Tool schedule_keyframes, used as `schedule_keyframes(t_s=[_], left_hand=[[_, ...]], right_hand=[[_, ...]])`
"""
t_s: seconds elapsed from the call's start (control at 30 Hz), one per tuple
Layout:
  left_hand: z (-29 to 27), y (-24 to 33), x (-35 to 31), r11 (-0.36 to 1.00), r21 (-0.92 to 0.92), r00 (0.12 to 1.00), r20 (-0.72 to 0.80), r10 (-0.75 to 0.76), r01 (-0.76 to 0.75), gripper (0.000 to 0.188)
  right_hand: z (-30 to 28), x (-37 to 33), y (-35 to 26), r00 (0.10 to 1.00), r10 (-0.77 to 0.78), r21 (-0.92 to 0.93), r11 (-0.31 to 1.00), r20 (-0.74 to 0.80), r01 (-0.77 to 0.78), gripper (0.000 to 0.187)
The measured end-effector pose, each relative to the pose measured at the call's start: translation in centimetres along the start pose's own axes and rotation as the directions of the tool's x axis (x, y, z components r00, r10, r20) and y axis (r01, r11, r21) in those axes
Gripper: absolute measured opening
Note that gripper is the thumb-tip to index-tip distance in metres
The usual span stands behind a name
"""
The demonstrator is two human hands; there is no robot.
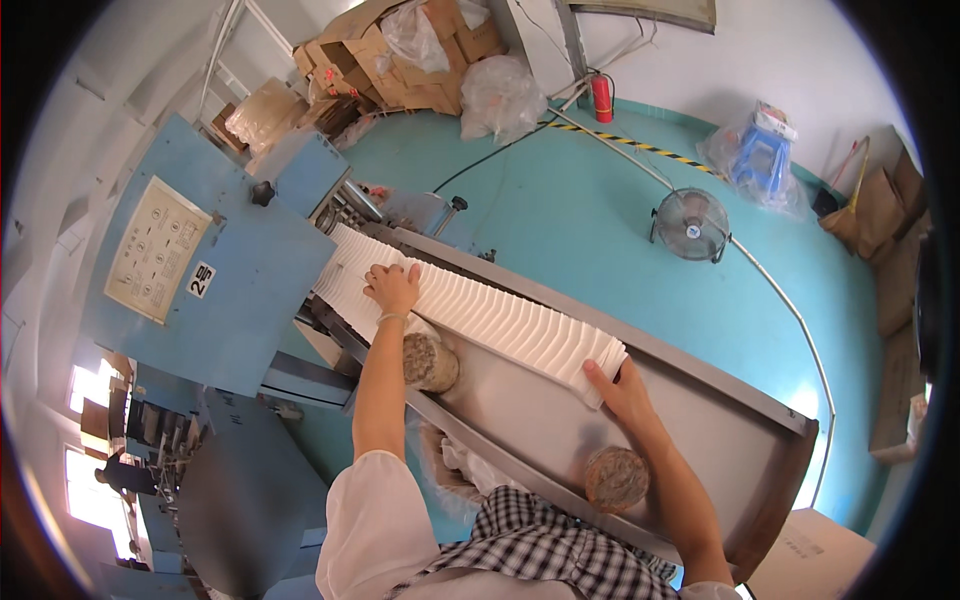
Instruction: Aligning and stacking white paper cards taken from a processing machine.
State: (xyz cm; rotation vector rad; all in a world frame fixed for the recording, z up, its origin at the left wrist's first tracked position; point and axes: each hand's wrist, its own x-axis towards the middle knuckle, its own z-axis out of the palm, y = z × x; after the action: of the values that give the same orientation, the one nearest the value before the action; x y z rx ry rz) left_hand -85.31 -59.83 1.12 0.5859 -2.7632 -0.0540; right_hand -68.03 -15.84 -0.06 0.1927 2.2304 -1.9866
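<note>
A long row of folded white paper tissues point(500, 318) stands on edge in the grey metal trough, running from the blue machine down to the right. My left hand point(393, 290) is on the row near the machine, its bent fingers pressed in among the folds. At the row's lower right end my right hand point(618, 388) grips the last tissues, thumb on the near side and fingers partly hidden behind. A round brown block point(430, 362) rests in the trough close to my left wrist. Another such block point(616, 479) lies beside my right forearm.
The blue machine point(215, 260) with a label sheet stands at the left. Beyond the metal trough point(740, 440) are a floor fan point(692, 225), a fire extinguisher point(601, 98) and a blue stool point(762, 155). Cardboard boxes point(420, 60) are piled at the back. A pale pipe crosses the floor.
</note>
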Motion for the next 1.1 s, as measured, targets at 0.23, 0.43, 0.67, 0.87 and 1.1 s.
schedule_keyframes(t_s=[0.23, 0.43, 0.67, 0.87, 1.1], left_hand=[[-1.2, 3.7, -2.8, 0.977, 0.056, 0.972, 0.132, 0.196, -0.204, 0.058], [-5.1, 10.4, -9.7, 0.884, -0.36, 0.919, 0.142, 0.367, -0.297, 0.102], [-9.1, 13.7, -17.4, 0.833, -0.548, 0.835, 0.421, 0.355, -0.078, 0.108], [-8.8, 12.9, -24.0, 0.484, -0.87, 0.929, 0.096, 0.356, -0.095, 0.102], [-9.5, 9.7, -23.4, 0.515, -0.759, 0.84, -0.077, 0.537, -0.399, 0.107]], right_hand=[[-5.1, -3.0, -3.1, 0.991, 0.118, -0.003, 0.993, -0.069, -0.119, 0.058], [-13.2, -7.4, -4.9, 0.956, 0.221, -0.182, 0.949, -0.193, -0.256, 0.061], [-14.0, -11.9, -2.6, 0.945, -0.029, -0.239, 0.97, -0.325, -0.053, 0.07], [-14.0, -17.2, -0.5, 0.799, -0.29, -0.202, 0.956, -0.527, 0.214, 0.078], [-17.6, -22.4, -1.2, 0.803, -0.291, -0.59, 0.802, -0.52, -0.092, 0.083]])
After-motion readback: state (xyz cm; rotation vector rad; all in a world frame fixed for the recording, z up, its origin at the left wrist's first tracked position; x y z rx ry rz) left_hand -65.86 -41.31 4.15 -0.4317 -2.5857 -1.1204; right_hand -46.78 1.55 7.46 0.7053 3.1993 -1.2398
